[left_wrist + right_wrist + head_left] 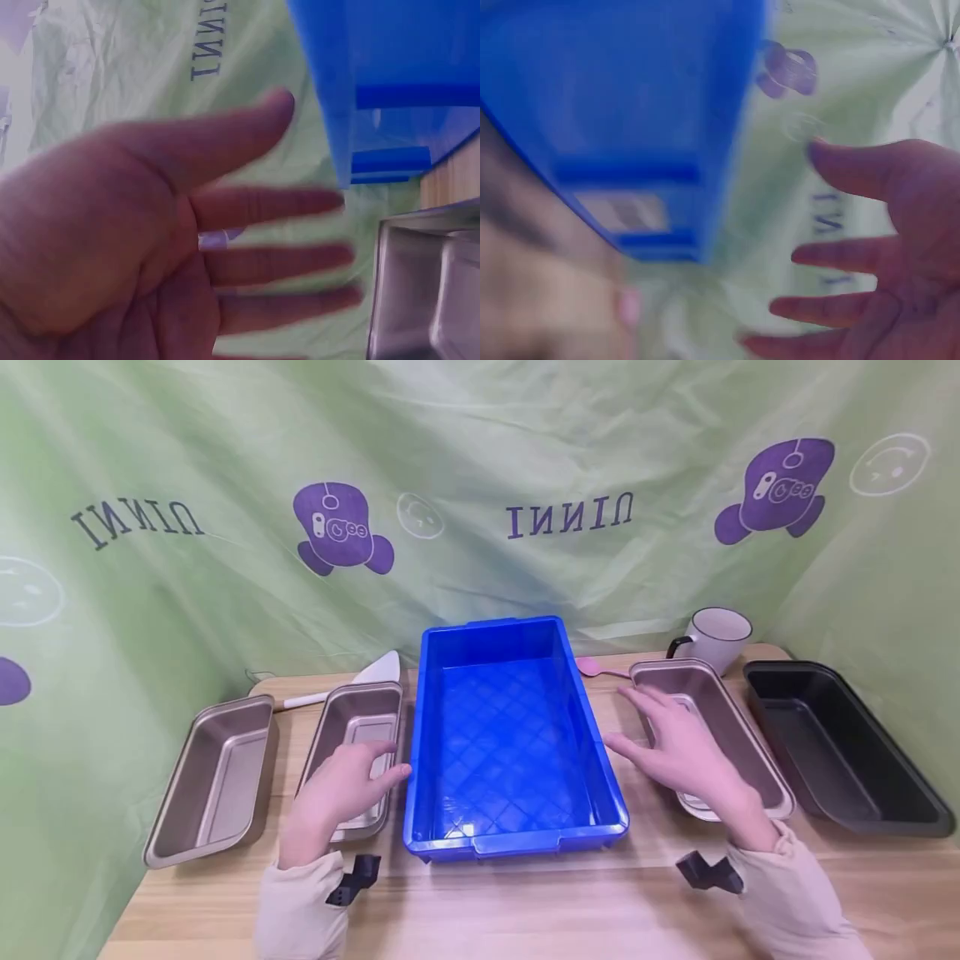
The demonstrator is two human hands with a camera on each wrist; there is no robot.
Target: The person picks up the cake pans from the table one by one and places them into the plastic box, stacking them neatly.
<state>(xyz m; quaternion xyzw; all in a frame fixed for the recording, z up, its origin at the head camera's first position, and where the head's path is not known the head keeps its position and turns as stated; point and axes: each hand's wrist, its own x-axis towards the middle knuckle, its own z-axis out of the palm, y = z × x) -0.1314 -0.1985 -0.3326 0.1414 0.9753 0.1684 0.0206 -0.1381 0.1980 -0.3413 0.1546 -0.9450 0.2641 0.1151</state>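
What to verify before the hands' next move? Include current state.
1. Left hand and right hand free: ok, both hold nothing.
2. Bin between hands: ok.
3. Bin gripped: not ok, neither hand holds it.
4. Hands off left inner pan and right inner pan: cannot tell, they overlap in the head view.
5. Spoon clear of bin: cannot tell, it lies close by the right wall.
6. Mug upright: ok.

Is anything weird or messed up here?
Yes, the lettering on the green curtain behind the table looks odd: its Ns are backwards. Nothing looks spilled or broken around the blue bin.
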